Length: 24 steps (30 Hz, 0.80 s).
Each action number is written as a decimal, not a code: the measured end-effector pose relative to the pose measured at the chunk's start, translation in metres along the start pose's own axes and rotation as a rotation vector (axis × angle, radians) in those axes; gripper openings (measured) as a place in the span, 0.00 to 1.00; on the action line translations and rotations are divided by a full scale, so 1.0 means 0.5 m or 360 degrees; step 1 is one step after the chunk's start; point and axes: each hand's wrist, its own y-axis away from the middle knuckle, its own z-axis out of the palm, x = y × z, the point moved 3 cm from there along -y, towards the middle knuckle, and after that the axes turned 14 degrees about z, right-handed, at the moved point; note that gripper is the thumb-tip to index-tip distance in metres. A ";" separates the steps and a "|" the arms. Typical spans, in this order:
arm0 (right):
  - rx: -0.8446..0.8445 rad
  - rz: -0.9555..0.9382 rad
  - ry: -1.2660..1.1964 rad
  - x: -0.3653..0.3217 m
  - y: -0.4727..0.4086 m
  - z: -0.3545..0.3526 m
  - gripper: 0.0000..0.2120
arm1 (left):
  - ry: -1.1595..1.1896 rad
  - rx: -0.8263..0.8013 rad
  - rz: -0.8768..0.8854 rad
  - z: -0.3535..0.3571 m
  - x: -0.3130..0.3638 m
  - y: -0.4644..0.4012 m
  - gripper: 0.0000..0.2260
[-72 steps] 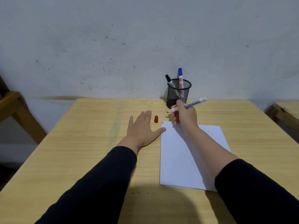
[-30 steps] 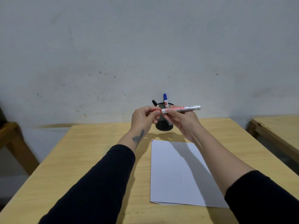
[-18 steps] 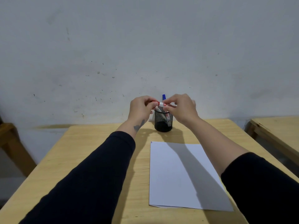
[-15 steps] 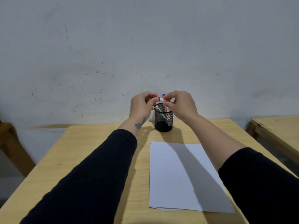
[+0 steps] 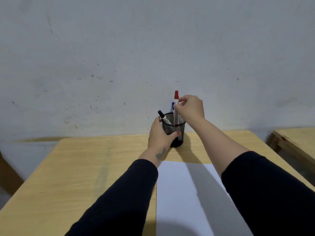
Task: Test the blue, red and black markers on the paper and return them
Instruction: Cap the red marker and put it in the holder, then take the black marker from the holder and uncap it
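Head view, right hand (image 5: 190, 108) pinching red marker (image 5: 176, 106), upright in cup (image 5: 175, 132)

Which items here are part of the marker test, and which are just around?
In the job:
red marker, pinched by right hand, going into the cup
blue marker, in cup
black marker, in cup
mesh cup, steadied by left hand
paper

Just around:
table
side table
wall
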 end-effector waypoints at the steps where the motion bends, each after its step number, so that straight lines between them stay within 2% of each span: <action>1: -0.0018 0.0041 0.0067 0.013 0.000 0.011 0.10 | 0.0034 0.0035 0.0037 0.003 -0.002 -0.001 0.26; 3: -0.0034 0.0095 0.0184 0.030 0.003 0.028 0.09 | 0.0070 0.0090 0.0117 0.004 -0.008 0.002 0.23; 7: -0.0002 0.0040 0.0390 0.029 0.001 0.039 0.11 | 0.0079 0.0108 0.0189 0.005 -0.012 0.009 0.25; 10: 0.0025 -0.0030 0.0390 0.022 0.002 0.043 0.10 | 0.0059 0.0103 0.0199 0.004 -0.014 0.009 0.25; 12: -0.0049 -0.0105 0.0333 0.016 0.002 0.046 0.09 | 0.0091 0.0108 0.0177 0.002 -0.016 0.008 0.25; 15: -0.0280 -0.0200 0.0445 0.011 0.006 0.062 0.11 | 0.0155 0.0093 0.0133 -0.002 -0.016 0.010 0.25; 17: -0.0323 -0.0219 0.0514 0.015 0.006 0.075 0.12 | 0.0191 0.0088 0.0120 -0.001 -0.014 0.012 0.25; 21: -0.0224 -0.0246 0.0539 0.020 0.009 0.090 0.07 | 0.0186 0.0076 0.0113 0.000 -0.014 0.013 0.24; 24: -0.0156 -0.0283 0.0330 0.005 0.013 0.076 0.08 | 0.0165 0.0063 0.0107 -0.001 -0.014 0.012 0.27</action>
